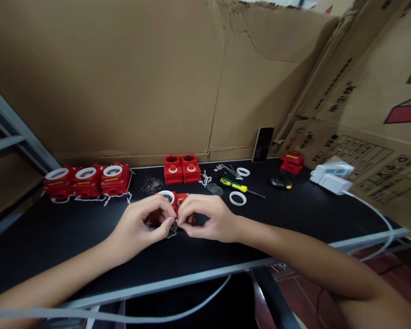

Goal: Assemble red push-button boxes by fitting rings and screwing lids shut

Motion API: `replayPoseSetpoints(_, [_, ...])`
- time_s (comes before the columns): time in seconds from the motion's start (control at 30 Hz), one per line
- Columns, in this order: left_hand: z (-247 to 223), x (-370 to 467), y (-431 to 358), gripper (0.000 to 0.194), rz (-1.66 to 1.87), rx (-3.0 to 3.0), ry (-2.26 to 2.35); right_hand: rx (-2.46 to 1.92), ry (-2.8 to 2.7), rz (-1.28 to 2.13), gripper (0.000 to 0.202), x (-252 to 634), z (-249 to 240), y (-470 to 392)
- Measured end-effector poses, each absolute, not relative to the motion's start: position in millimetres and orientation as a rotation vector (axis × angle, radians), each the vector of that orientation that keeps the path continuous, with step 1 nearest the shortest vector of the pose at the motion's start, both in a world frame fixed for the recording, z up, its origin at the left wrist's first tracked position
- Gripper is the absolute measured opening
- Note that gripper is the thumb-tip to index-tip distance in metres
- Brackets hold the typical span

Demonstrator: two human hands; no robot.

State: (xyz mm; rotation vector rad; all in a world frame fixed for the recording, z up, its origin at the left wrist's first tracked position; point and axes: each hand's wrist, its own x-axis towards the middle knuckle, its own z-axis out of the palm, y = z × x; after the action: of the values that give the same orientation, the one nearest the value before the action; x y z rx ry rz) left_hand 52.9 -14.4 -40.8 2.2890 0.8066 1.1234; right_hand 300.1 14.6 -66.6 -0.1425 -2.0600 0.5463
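My left hand [145, 219] and my right hand [208, 217] meet at the fingertips, thumb and forefinger of each pinched together. A thin white string [172, 232] runs from between them and hangs in loose loops below. Right behind my fingers sits a red plastic box [182, 197] with a white ring [167, 196] on top. My hands hide most of this box. The exact part of the string between the fingertips is too small to make out.
Three ringed red boxes [86, 183] stand in a row at left, two more red boxes [181, 170] at the back. Nearby lie a screwdriver [238, 186], loose white rings [238, 198], clear discs [214, 188] and screws. A phone [263, 145] leans on the cardboard; a white charger [332, 176] sits right.
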Motion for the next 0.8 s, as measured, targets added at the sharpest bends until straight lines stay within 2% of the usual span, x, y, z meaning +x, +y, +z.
replayPoseSetpoints(0.47, [-45.5, 56.1, -17.0, 0.005, 1.096, 2.172, 0.71, -0.127, -2.072, 0.43, 0.01, 302.6, -69.3, 15.7])
replayPoseSetpoints(0.8, [-45.0, 54.8, -17.5, 0.009, 1.13, 2.195, 0.64, -0.18, -2.042, 0.435, 0.008, 303.0, -64.3, 11.2])
